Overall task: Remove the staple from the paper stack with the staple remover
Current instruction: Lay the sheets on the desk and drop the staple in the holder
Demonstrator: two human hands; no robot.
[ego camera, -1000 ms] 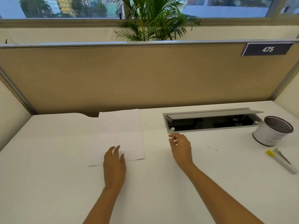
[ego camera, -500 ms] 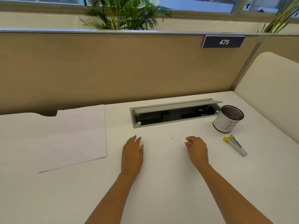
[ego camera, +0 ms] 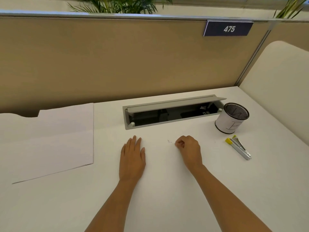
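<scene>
The left hand (ego camera: 133, 157) lies flat, palm down, on the white bench (ego camera: 167, 190), fingers extended and close together, holding nothing. The right hand (ego camera: 189, 150) rests on the bench to its right, fingers curled in and the fingertips (ego camera: 177, 144) pinched together at the surface; whether anything is held between them cannot be told. Just left of those fingertips lies a small bent wire fragment (ego camera: 169, 141), apart from the hand; it is too small to identify with certainty. The paper stack (ego camera: 55, 139) lies flat at the left of the bench, well apart from both hands, its near edge showing several sheets. The staple remover (ego camera: 238, 146), metal with a yellow end, lies on the bench to the right of the right hand, untouched, just in front of a mesh cup (ego camera: 231, 118) wrapped in white paper. Behind the hands, a grey cable tray (ego camera: 172, 111) is recessed in the bench with its lid raised. A tan partition stands behind, carrying a plate (ego camera: 228, 28) marked 475.
</scene>
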